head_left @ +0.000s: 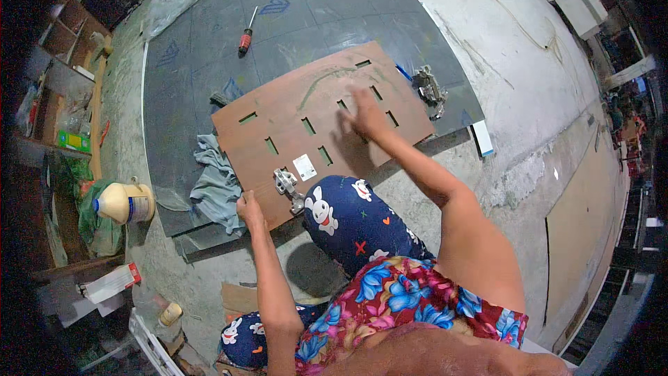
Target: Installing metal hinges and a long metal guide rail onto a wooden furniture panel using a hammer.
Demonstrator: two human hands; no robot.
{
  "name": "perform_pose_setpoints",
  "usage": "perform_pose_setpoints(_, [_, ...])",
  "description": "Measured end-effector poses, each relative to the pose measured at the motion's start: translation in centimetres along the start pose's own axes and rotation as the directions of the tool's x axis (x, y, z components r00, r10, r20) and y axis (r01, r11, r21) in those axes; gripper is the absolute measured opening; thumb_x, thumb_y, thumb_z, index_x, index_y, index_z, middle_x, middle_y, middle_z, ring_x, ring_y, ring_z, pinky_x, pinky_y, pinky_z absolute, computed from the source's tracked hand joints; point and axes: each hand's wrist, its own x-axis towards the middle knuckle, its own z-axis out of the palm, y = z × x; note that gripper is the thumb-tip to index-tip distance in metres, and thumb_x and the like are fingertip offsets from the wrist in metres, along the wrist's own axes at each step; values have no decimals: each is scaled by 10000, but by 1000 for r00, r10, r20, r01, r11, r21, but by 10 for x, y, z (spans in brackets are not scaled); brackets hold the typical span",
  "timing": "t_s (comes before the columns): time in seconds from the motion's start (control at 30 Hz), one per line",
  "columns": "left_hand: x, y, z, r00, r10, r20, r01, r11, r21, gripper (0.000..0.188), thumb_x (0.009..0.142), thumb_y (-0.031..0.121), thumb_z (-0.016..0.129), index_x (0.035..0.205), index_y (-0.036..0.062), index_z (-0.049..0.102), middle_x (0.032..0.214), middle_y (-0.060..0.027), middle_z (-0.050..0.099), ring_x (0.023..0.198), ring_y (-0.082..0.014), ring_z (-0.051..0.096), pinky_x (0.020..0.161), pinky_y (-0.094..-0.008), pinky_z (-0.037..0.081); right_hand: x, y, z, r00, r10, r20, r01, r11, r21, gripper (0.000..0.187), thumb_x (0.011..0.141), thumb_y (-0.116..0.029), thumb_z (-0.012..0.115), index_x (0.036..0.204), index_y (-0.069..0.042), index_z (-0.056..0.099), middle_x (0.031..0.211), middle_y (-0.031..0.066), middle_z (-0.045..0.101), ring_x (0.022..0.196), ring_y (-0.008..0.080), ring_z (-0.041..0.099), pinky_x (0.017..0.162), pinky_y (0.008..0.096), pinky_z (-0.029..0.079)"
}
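While the left hand [248, 210] closes on the near-left edge of a flat, brown, wood-look rectangular panel [327, 127] cut with narrow slots, the right hand [367, 120] is over the panel's right half, its fingers loosely spread beside the slots. The left fingers are bent in against the edge, pinching it — their tips are out of sight, so how far they reach beneath cannot be told. The right hand is blurred by motion; it seems to hold nothing, and whether its fingertips touch the surface or float just above it is unclear. The panel lies over the near side of a large, dark grey sheet [202, 69], slightly turned, and part of its near edge disappears behind a knee in navy, rabbit-printed fabric [355, 219]. Near that knee, a silvery metal hinge [285, 181] rests on the panel next to a small white rectangular label [304, 167]. A crumpled grey-blue cloth [216, 184] lies just beside the left hand, partly covered by the panel. Past the far-right corner is a silvery metal cluster [430, 90] — its parts hard to separate — and a blue item [403, 71] is mostly hidden behind the panel.
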Motion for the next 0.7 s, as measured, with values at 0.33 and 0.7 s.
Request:
perform_pose_setpoints(0.33, [-9, 12, 6, 1000, -2, -9, 2, 1000, 18, 285, 786, 188, 537, 857, -82, 598, 789, -97, 619, 684, -166, 572, 603, -306, 452, -65, -124, 10, 845, -176, 504, 54, 967, 247, 864, 614, -455, 745, 1322, -162, 346, 946, 166, 463, 881, 333, 506, 690, 412, 433])
perform_pose_setpoints(0.7, [-5, 4, 5, 995, 50, -84, -34, 983, 183, 299, 777, 233, 561, 793, -65, 579, 726, -76, 593, 656, -144, 529, 588, -302, 431, -70, -135, 14, 790, -231, 568, 108, 964, 243, 734, 671, -464, 700, 1281, -163, 424, 1010, 166, 496, 961, 333, 506, 789, 404, 429])
